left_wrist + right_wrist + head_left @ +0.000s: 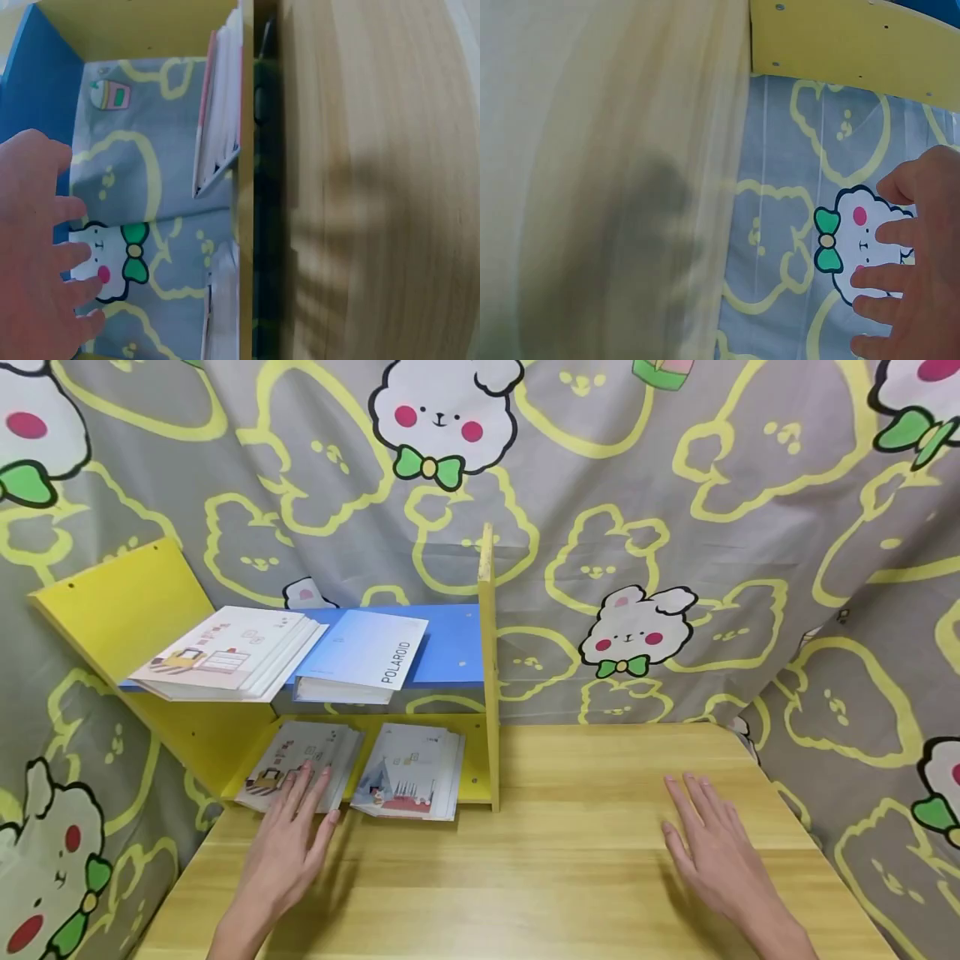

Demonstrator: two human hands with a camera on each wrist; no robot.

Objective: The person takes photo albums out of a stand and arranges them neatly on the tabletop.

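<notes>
My left hand (288, 843) hovers with fingers spread in front of a small yellow and blue shelf, holding nothing. In the head view its fingertips overlap a photo album (322, 747) on the lower board; the left wrist view shows the hand (37, 247) apart from the albums. To the right of that one lies another album (405, 772) with a tent drawing. On the blue upper board (453, 647) are a white album (225, 647) with a vehicle drawing and a pale blue album (367, 647) marked POLAROID. My right hand (712, 852), fingers extended, is over the table's right side, holding nothing.
The shelf's yellow right side panel (489, 693) stands upright on the wooden table (585, 877). Its left panel (127, 602) appears slanted. A grey curtain (622, 552) with cartoon rabbits and yellow outlines hangs behind and along both sides.
</notes>
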